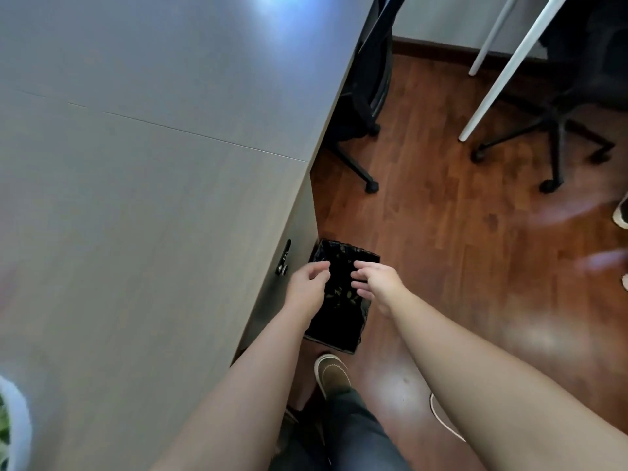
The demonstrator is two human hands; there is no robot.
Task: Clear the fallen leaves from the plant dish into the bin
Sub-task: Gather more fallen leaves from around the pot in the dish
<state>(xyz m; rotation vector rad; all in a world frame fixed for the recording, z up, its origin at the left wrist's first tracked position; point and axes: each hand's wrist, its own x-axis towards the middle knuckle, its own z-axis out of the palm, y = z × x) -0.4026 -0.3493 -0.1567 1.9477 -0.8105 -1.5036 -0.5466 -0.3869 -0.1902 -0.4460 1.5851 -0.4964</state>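
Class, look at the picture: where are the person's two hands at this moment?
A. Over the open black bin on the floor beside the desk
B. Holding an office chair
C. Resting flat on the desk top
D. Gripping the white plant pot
A: the left hand and right hand are both above the open black bin, which stands on the wooden floor against the desk, with leaves visible inside.

A bluish glare is thrown across the pale grey laminate surface [142, 137] from above; soft sheen is seen on the reddish wooden floor [475, 239], with edges blurred and bent.
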